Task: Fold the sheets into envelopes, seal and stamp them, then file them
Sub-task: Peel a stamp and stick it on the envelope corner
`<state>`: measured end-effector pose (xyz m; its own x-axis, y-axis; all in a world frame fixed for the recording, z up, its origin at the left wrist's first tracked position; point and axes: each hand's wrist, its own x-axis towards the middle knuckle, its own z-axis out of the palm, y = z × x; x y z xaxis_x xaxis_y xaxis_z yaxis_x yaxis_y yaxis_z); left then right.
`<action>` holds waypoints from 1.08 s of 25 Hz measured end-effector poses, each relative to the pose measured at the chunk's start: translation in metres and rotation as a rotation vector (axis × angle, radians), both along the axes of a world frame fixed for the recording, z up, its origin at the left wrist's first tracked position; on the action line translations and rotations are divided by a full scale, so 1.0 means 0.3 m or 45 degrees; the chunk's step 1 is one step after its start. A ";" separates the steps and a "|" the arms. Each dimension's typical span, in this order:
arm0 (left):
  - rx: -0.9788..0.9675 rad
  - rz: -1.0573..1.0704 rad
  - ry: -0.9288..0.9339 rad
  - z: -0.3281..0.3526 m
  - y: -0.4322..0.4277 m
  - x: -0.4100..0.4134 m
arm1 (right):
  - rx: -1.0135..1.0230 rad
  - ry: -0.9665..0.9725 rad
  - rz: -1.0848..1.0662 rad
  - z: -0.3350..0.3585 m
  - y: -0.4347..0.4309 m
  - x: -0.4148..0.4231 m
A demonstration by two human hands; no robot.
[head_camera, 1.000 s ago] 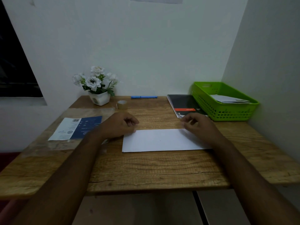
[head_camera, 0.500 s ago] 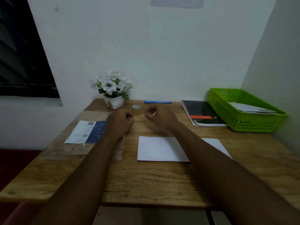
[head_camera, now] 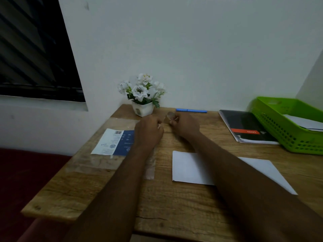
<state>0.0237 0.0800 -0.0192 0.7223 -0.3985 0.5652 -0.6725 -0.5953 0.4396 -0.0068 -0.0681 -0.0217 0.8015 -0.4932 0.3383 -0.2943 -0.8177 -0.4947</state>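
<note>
1. Your right hand (head_camera: 185, 126) pinches the small clear tape roll (head_camera: 169, 117) between fingertips and thumb, over the far middle of the desk (head_camera: 174, 206), just in front of the blue pen (head_camera: 191, 110).
2. Your left hand (head_camera: 148, 132) sits just beside the roll with its fingers curled in. I cannot tell whether it pinches the tape's end.
3. The folded white sheet (head_camera: 190, 166) lies flat on the desk nearer to you, and your right forearm crosses over it.
4. The green basket (head_camera: 279, 126) stands at the far right with white envelopes (head_camera: 304, 122) lying in it. A black notebook (head_camera: 248, 126) lies just beside it.
5. A blue and white leaflet (head_camera: 113, 143) lies at your left wrist, and a flower pot (head_camera: 142, 109) stands by the wall.
</note>
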 end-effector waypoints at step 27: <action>-0.187 -0.494 -0.065 -0.011 -0.051 -0.089 | 1.201 -0.434 0.213 0.054 0.066 -0.364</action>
